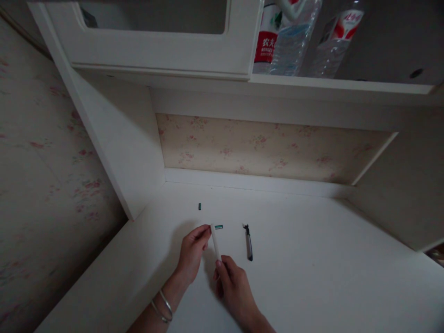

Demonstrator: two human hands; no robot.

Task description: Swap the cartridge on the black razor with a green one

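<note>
My left hand (194, 247) pinches the upper end of a slim white stick-like piece (215, 243). Lower down, my right hand (234, 284) grips the same piece between thumb and fingers. Its exact kind is not clear. Just right of its top lies a small dark razor cartridge (218, 227) with a green strip. A second such cartridge (200, 206) rests farther back on the white desk (294, 259). To the right of my hands lies a black and grey razor handle (249, 243), its narrow head pointing away from me.
A white cabinet (163, 51) overhangs the back of the desk. Plastic bottles (293, 41) stand on its open shelf at the upper right. White side panels (118, 138) bound the desk, and floral wallpaper (260, 143) covers the wall behind.
</note>
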